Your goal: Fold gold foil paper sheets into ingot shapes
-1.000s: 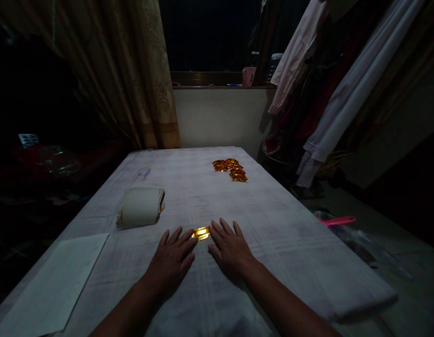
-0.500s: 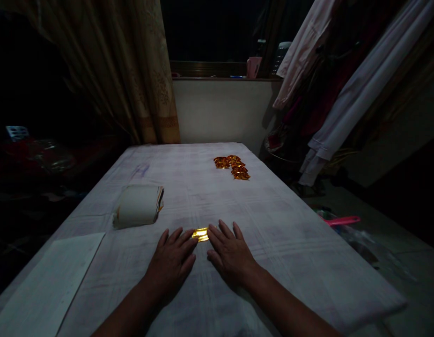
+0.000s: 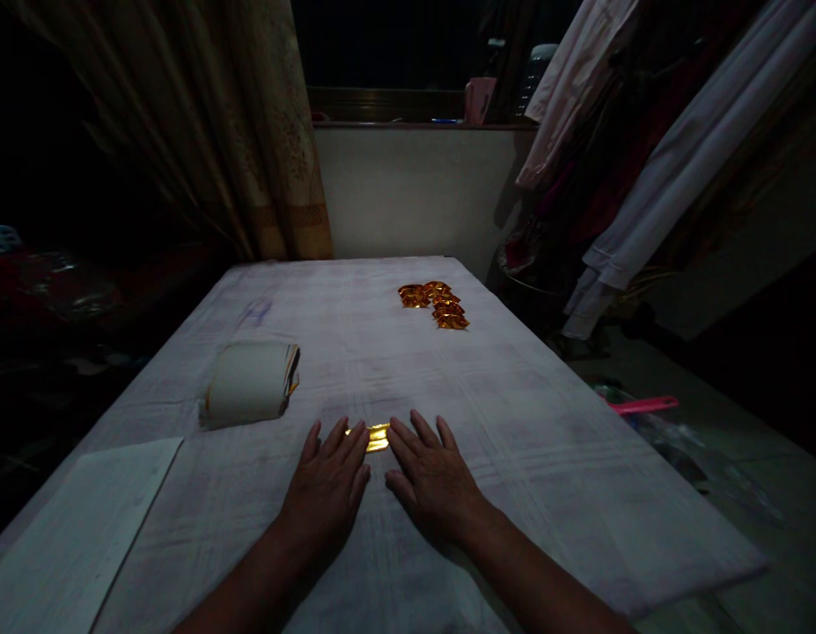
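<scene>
A small folded strip of shiny gold foil paper lies flat on the cloth-covered table. My left hand rests palm down with its fingers stretched out, the fingertips over the strip's left end. From the other side my right hand lies flat too, its index fingertip on the right end. Only the strip's middle shows between the hands; both ends are partly hidden under fingers. Farther back sit several folded gold foil pieces, grouped in two short rows. Left of my hands is a curved stack of paper sheets.
A flat white sheet lies at the table's left front. The table has a pale checked cloth. Beyond it are a curtain and a windowsill with a pink mug. Clothes hang at the right.
My left fingers have shifted slightly along the strip, their tips now farther up over its left end. The right hand stays almost in place. The view has tilted down a little.
</scene>
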Demonstrator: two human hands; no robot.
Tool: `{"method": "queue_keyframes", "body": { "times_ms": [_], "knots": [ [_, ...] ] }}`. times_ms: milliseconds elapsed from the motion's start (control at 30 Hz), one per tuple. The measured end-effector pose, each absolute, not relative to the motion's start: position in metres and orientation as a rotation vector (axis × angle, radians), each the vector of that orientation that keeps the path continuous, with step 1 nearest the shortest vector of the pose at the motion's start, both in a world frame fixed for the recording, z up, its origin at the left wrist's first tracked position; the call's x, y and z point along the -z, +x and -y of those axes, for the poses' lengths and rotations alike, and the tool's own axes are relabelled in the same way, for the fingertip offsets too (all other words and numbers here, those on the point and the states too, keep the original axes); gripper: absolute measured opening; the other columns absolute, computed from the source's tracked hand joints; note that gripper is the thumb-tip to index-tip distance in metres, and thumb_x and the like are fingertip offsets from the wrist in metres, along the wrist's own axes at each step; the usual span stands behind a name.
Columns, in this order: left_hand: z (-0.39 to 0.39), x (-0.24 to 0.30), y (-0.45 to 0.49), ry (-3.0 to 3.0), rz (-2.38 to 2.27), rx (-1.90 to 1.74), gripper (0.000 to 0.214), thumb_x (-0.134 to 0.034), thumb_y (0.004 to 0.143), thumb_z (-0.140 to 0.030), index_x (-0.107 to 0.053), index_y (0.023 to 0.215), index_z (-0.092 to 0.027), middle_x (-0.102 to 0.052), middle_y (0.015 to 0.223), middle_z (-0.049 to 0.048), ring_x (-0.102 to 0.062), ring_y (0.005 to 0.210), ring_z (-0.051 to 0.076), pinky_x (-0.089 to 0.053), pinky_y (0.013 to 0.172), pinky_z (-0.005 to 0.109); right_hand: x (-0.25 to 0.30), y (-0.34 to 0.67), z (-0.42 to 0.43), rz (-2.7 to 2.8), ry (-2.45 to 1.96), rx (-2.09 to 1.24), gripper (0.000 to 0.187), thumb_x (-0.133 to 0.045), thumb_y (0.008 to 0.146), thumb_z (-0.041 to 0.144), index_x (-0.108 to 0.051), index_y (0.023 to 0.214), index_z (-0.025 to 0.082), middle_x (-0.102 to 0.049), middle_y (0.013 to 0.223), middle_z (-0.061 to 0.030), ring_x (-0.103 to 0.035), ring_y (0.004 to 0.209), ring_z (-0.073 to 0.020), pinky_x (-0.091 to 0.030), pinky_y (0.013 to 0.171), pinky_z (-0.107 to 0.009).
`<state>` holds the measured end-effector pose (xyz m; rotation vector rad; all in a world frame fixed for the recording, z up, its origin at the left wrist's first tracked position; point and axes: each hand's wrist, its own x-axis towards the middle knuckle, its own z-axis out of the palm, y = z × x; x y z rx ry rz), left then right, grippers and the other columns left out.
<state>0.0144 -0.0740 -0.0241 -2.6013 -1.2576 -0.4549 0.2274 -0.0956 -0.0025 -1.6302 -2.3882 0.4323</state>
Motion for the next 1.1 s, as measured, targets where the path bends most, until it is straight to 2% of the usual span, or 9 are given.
{"method": "queue_keyframes", "body": {
  "times_ms": [200,367,533,633,733,833,900,967,1100],
  "knots": [
    [0.075,0.013,-0.02,-2.587,1.299,0.395,0.043,-0.04,0.101,-0.028,-0.059,0.139,-0.021,-0.064,0.14,0.0083,-0.054,0.133,0.033,-0.024,0.117,0.061,0.0,0.227,0.094,2.392,-1.649,-0.456,0.058,-0.045,0.102,0.049,-0.041,0.154,0.023,-0.037,0.161,-0.0063,-0.025,0.151,-0.036,-0.014,0.121,-0.064],
    [0.071,-0.002,-0.007,-2.597,1.387,0.418,0.038,-0.043,0.1,-0.029,-0.066,0.128,-0.021,-0.068,0.133,0.0092,-0.054,0.132,0.035,-0.022,0.116,0.066,0.001,0.226,0.095,2.404,-1.662,-0.44,0.059,-0.044,0.102,0.049,-0.041,0.154,0.022,-0.036,0.162,-0.0064,-0.024,0.152,-0.0353,-0.014,0.122,-0.063],
    [0.078,0.008,0.009,-2.688,1.261,0.45,0.045,-0.044,0.102,-0.04,-0.057,0.141,-0.022,-0.064,0.14,0.008,-0.052,0.135,0.03,-0.018,0.121,0.057,0.002,0.227,0.095,2.422,-1.658,-0.437,0.057,-0.043,0.102,0.05,-0.04,0.155,0.027,-0.035,0.163,-0.0052,-0.022,0.152,-0.0356,-0.013,0.121,-0.065],
    [0.083,0.014,-0.003,-2.667,1.223,0.406,0.046,-0.046,0.101,-0.042,-0.055,0.142,-0.023,-0.062,0.142,0.0063,-0.052,0.135,0.031,-0.016,0.121,0.057,0.001,0.228,0.095,2.43,-1.653,-0.446,0.055,-0.043,0.103,0.049,-0.042,0.153,0.028,-0.034,0.163,-0.0045,-0.022,0.152,-0.0363,-0.013,0.121,-0.066],
    [0.084,0.008,-0.018,-2.67,1.251,0.398,0.044,-0.046,0.1,-0.04,-0.057,0.14,-0.025,-0.064,0.14,0.0064,-0.053,0.133,0.032,-0.021,0.118,0.058,0.001,0.229,0.095,2.42,-1.639,-0.426,0.053,-0.046,0.102,0.046,-0.044,0.152,0.028,-0.037,0.162,-0.006,-0.025,0.151,-0.0362,-0.016,0.12,-0.066],
    [0.076,-0.005,-0.019,-2.686,1.348,0.459,0.032,-0.046,0.101,-0.032,-0.065,0.125,-0.025,-0.071,0.128,0.0073,-0.058,0.126,0.031,-0.026,0.115,0.058,0.002,0.229,0.093,2.384,-1.605,-0.389,0.046,-0.048,0.101,0.039,-0.052,0.146,0.028,-0.045,0.157,-0.0063,-0.032,0.148,-0.0354,-0.021,0.118,-0.064],
    [0.068,-0.012,-0.012,-2.676,1.456,0.53,0.024,-0.047,0.1,-0.029,-0.068,0.107,-0.022,-0.075,0.112,0.0075,-0.064,0.112,0.029,-0.033,0.11,0.057,0.005,0.23,0.088,2.33,-1.576,-0.339,0.043,-0.05,0.1,0.033,-0.056,0.142,0.026,-0.052,0.152,-0.008,-0.04,0.144,-0.0334,-0.027,0.117,-0.061],
    [0.058,-0.015,-0.003,-2.661,1.585,0.554,0.02,-0.053,0.097,-0.035,-0.065,0.093,-0.02,-0.072,0.095,0.0079,-0.064,0.092,0.027,-0.045,0.095,0.05,0.01,0.232,0.082,2.249,-1.55,-0.278,0.044,-0.051,0.098,0.029,-0.057,0.141,0.022,-0.056,0.147,-0.0109,-0.046,0.138,-0.0312,-0.032,0.115,-0.056],
    [0.044,-0.009,0.007,-2.708,1.645,0.634,0.023,-0.064,0.089,-0.041,-0.065,0.102,-0.021,-0.069,0.102,0.008,-0.061,0.097,0.029,-0.047,0.089,0.046,0.017,0.239,0.067,2.163,-1.498,-0.244,0.042,-0.054,0.095,0.026,-0.06,0.136,0.018,-0.064,0.138,-0.0126,-0.055,0.128,-0.029,-0.039,0.11,-0.049]
  ]
}}
